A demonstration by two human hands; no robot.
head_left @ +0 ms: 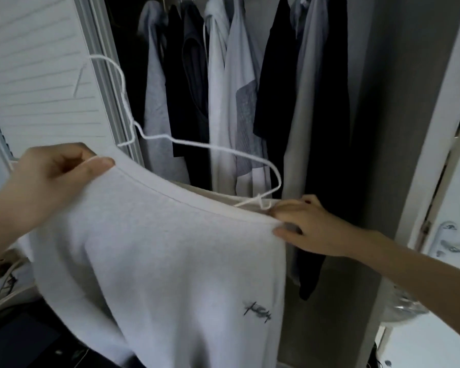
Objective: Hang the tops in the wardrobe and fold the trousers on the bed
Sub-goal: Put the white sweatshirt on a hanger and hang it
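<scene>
A light grey top (157, 251) with a small dark script mark on the chest hangs in front of the open wardrobe (250, 75). A white wire hanger (197, 144) sits partly inside its neckline, hook pointing up and left. My left hand (51, 179) pinches the collar's left end together with the hanger wire. My right hand (311, 227) pinches the collar's right end beside the hanger's right shoulder bend. The hanger's lower part is hidden inside the top.
Several grey, white and black garments (231, 102) hang close together in the wardrobe. A white louvred door (37, 70) stands at the left, a white door with a metal handle (448, 240) at the right. Dark items and cables lie at the lower left.
</scene>
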